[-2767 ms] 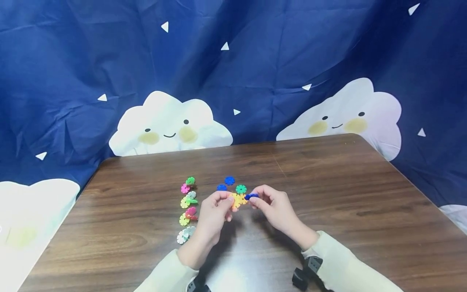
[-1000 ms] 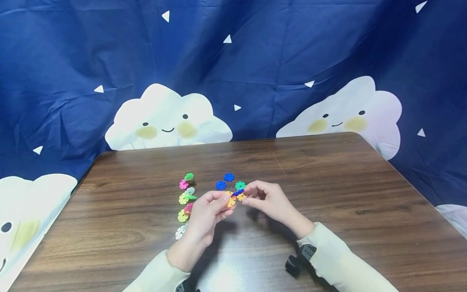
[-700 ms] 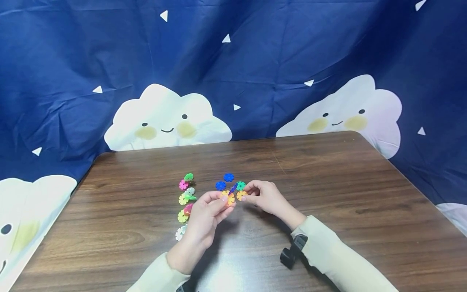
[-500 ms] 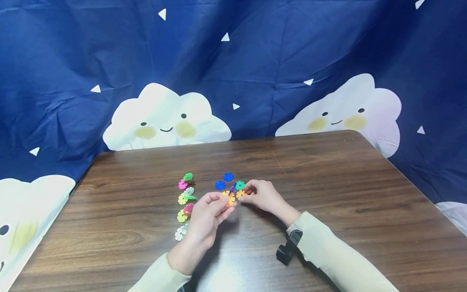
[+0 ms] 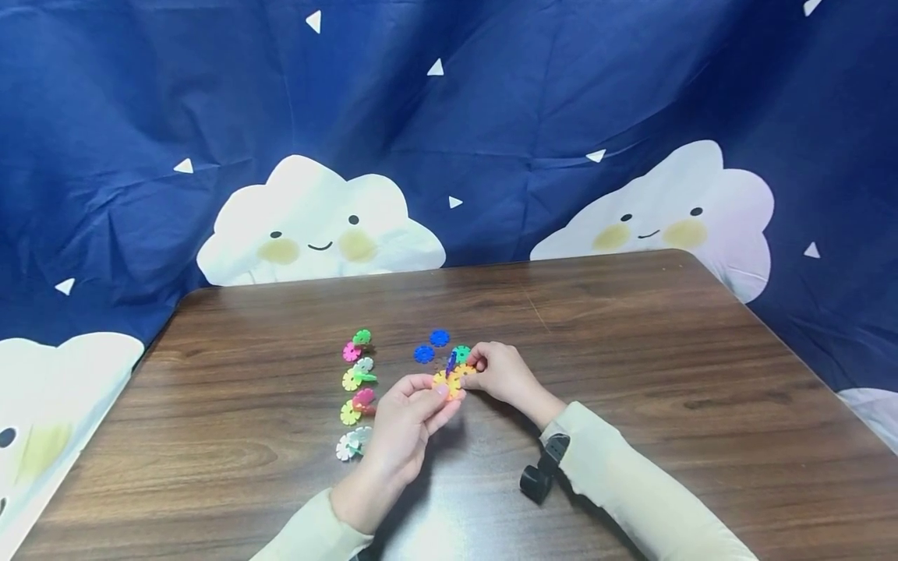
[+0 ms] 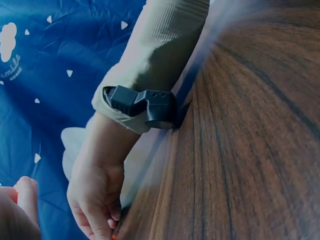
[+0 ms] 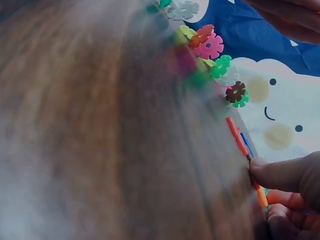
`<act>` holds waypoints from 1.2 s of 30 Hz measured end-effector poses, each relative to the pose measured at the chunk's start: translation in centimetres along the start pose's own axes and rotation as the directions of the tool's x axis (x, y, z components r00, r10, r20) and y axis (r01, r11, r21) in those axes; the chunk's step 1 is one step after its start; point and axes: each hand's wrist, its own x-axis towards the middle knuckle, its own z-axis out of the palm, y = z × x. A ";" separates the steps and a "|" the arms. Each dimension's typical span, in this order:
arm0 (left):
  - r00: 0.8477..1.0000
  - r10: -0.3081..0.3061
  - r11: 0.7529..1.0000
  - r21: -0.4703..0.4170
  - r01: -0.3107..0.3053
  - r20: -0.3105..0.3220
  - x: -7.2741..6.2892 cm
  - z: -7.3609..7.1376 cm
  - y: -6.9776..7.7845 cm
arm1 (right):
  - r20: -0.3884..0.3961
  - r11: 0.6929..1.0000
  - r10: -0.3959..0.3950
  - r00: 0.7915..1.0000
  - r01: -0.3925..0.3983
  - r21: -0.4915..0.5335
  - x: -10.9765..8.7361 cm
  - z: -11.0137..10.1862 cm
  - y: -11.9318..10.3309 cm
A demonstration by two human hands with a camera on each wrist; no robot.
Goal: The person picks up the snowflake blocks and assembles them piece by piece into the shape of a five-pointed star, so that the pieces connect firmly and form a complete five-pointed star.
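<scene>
My left hand (image 5: 400,428) pinches a yellow-orange snowflake disc (image 5: 443,386) between thumb and fingers. A dark blue snowflake disc (image 5: 451,362) stands edge-on at its upper rim, joined to it. My right hand (image 5: 508,382) is just to the right, its thumb and fingertips pinching another orange snowflake disc (image 5: 466,370) at table level. In the right wrist view that orange disc (image 7: 261,195) shows edge-on between thumb and fingers. The left wrist view catches the right hand (image 6: 97,195) bent down to the table; only a bit of the left hand (image 6: 20,212) shows there.
Beyond the hands lie a green disc (image 5: 460,354) and two blue discs, one farther back (image 5: 439,338), one nearer (image 5: 424,354). To the left runs a column of joined disc pairs, including a pink disc (image 5: 351,352) and a white disc (image 5: 347,446). A blue curtain hangs behind the table (image 5: 596,312).
The right hand let go of the blue disc, which stays upright on the left hand's disc. It then moved to the orange disc on the table and took hold of its edge.
</scene>
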 end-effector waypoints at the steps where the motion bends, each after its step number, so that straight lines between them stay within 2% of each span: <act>1: 1.000 0.003 1.000 0.000 -0.003 -0.004 0.0 0.0 0.0 | 0.005 1.000 0.003 1.000 -0.003 -0.003 0.1 0.0 -0.1; 8: 1.000 0.005 1.000 0.022 -0.004 -0.010 0.0 0.2 -0.2 | 0.038 0.998 0.069 0.997 -0.069 0.005 0.5 0.0 -0.3; 12: 1.000 0.000 0.999 0.032 0.001 -0.008 0.0 0.2 -0.4 | 0.025 0.998 0.057 0.998 -0.058 0.032 0.4 0.0 -0.3; 22: 1.000 0.018 0.999 0.048 -0.017 -0.005 -0.1 0.3 -0.4 | -0.035 0.977 0.093 0.995 -0.084 0.194 0.0 -0.3 0.4; 25: 1.000 0.016 0.999 0.052 -0.015 -0.007 -0.1 0.3 -0.4 | -0.037 0.961 0.104 0.994 -0.091 0.261 -0.2 -0.2 0.5; 28: 1.000 0.015 0.998 0.054 -0.014 -0.012 -0.1 0.2 -0.4 | -0.031 0.929 0.103 0.994 -0.085 0.361 -0.5 -0.2 0.3; 36: 0.998 0.056 0.996 0.071 -0.055 -0.022 0.0 0.0 -0.4 | -0.033 0.870 -0.010 0.999 0.025 0.492 -1.6 -0.6 0.0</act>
